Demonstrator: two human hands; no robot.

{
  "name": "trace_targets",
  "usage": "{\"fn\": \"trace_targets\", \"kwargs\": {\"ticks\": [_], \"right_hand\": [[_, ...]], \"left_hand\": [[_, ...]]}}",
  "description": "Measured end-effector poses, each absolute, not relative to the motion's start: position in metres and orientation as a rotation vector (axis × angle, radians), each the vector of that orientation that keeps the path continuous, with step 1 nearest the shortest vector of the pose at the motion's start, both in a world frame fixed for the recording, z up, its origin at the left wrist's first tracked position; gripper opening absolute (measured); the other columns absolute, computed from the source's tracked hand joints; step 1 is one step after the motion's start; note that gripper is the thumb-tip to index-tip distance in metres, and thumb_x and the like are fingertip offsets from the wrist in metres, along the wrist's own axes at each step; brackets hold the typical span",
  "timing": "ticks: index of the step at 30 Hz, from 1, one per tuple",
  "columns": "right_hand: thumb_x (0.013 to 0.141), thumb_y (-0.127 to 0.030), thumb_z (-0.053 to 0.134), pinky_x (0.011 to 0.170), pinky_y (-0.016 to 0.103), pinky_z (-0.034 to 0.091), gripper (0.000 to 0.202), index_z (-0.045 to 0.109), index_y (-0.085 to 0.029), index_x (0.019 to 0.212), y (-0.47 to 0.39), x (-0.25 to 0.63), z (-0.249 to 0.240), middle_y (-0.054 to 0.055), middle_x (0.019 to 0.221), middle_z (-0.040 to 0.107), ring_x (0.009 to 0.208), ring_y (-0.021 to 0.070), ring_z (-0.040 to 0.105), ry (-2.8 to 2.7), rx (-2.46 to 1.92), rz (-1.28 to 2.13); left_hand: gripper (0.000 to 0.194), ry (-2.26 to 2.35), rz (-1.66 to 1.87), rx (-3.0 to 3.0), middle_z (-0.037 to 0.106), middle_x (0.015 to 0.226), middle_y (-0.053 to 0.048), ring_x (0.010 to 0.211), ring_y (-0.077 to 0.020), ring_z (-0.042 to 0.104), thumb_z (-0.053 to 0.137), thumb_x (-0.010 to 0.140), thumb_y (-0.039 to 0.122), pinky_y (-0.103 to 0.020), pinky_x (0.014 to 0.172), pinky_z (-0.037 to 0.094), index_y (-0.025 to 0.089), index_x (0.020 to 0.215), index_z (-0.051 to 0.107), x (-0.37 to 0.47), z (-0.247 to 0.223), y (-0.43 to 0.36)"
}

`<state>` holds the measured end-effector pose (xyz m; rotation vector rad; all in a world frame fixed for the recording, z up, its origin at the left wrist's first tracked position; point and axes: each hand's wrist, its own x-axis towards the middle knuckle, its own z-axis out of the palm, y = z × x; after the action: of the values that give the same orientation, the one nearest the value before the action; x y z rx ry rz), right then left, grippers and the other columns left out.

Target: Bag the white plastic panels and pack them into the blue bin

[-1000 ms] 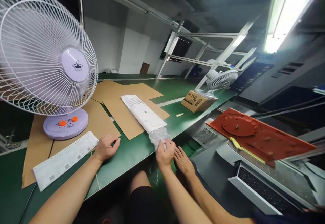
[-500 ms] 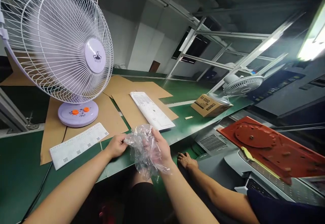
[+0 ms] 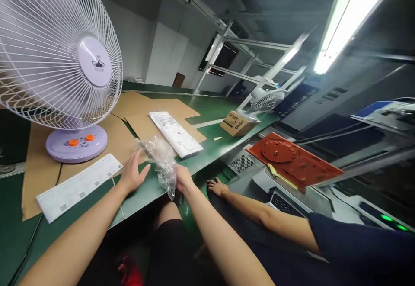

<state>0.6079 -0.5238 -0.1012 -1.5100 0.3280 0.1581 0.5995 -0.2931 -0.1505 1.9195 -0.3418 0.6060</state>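
Uncurled now are the fingers of the left hand (image 3: 132, 174), seen pinched on one edge of the clear plastic bag (image 3: 162, 158) half a second ago! Meanwhile the bag has been shifted farther in over the green table (image 3: 136, 201), closer to the white panel (image 3: 175, 134).

Two bare hands are at work, and just one bag is being handled. By the right hand (image 3: 183, 178) the bag's right side is gripped, its fingers bent in and partly hidden by the crumpled film. On the left, the thumb is held well away from the extended fingers, palm turned toward the bag; whether the film is touched by those fingertips cannot be told. The bag is held near the table's front edge, its lower end hanging toward that edge.

Just beyond it one white panel is laid, partly over the cardboard (image 3: 175, 108). Left of the hands, one printed strip (image 3: 81, 186) is seen, lying at a slant. Two fans are counted: one large purple fan (image 3: 94, 61), with two orange knobs (image 3: 73, 142) on its base, and one smaller white fan (image 3: 269, 101) farther off, by one box (image 3: 238, 123). To the right, one co-worker's hand (image 3: 218, 187) is seen, near one red plate (image 3: 285, 156).
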Motion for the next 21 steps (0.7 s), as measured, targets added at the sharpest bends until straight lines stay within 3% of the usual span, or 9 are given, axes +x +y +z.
{"fn": "trace_targets", "kwargs": {"ticks": [4,7,9,12,14,17,21], "right_hand": [[0.093,-0.034,0.061,0.066,0.039,0.062,0.018,0.065,-0.017,0.089,-0.527,0.612,-0.097,0.009,0.07,0.067,0.068,0.0265,0.069,0.316,-1.369,0.357],[0.1,-0.041,0.055,0.063,0.038,0.061,0.03,0.069,-0.015,0.095,-0.522,0.61,-0.092,0.01,0.074,0.07,0.071,0.0269,0.071,0.288,-1.351,0.419],[0.1,-0.042,0.059,0.057,0.033,0.058,0.029,0.072,-0.016,0.094,-0.52,0.61,-0.095,0.008,0.073,0.07,0.069,0.0254,0.071,0.297,-1.393,0.41],[0.092,-0.037,0.072,0.053,0.029,0.053,0.018,0.073,-0.02,0.087,-0.525,0.615,-0.1,0.003,0.066,0.068,0.062,0.0217,0.066,0.326,-1.473,0.33],[0.088,-0.037,0.077,0.054,0.029,0.055,0.019,0.072,-0.02,0.082,-0.533,0.619,-0.099,0.002,0.066,0.068,0.061,0.0202,0.065,0.322,-1.515,0.279],[0.088,-0.045,0.079,0.061,0.033,0.06,0.03,0.074,-0.016,0.087,-0.545,0.629,-0.086,0.007,0.077,0.074,0.067,0.0221,0.069,0.246,-1.569,0.264],[0.082,-0.05,0.089,0.091,0.036,0.062,0.043,0.078,-0.017,0.107,-0.548,0.648,-0.053,0.01,0.109,0.081,0.105,0.0255,0.075,0.084,-1.669,0.166]], "left_hand": [[0.099,-0.146,0.265,1.647,0.047,0.165,-0.03,0.151,-0.0388,0.054,0.081,0.09,0.061,-0.059,0.121,0.051,0.017,0.165,0.032,0.611,-0.168,-0.296],[0.102,-0.184,0.074,1.508,0.066,0.147,-0.024,0.128,-0.0334,0.072,0.087,0.082,0.063,-0.05,0.108,0.06,0.018,0.16,0.039,0.612,-0.162,-0.293],[0.094,-0.194,0.031,1.484,0.078,0.117,-0.015,0.098,-0.0275,0.078,0.086,0.083,0.064,-0.041,0.087,0.064,0.017,0.155,0.046,0.609,-0.154,-0.29],[0.067,-0.152,0.22,1.555,0.067,0.075,0.003,0.063,-0.0171,0.064,0.076,0.091,0.055,-0.029,0.064,0.053,0.017,0.144,0.057,0.605,-0.142,-0.283],[0.047,-0.116,0.416,1.675,0.059,0.067,0.005,0.059,-0.0149,0.055,0.07,0.092,0.045,-0.027,0.062,0.047,0.018,0.132,0.068,0.602,-0.137,-0.278],[0.035,-0.263,0.304,1.909,0.065,0.07,0.002,0.059,-0.0165,0.055,0.06,0.086,0.036,-0.028,0.061,0.044,0.02,0.111,0.08,0.597,-0.131,-0.275],[0.031,-0.637,-0.075,2.217,0.068,0.065,0.003,0.057,-0.0174,0.055,0.055,0.079,0.024,-0.029,0.059,0.037,0.028,0.091,0.084,0.591,-0.125,-0.279]]}}
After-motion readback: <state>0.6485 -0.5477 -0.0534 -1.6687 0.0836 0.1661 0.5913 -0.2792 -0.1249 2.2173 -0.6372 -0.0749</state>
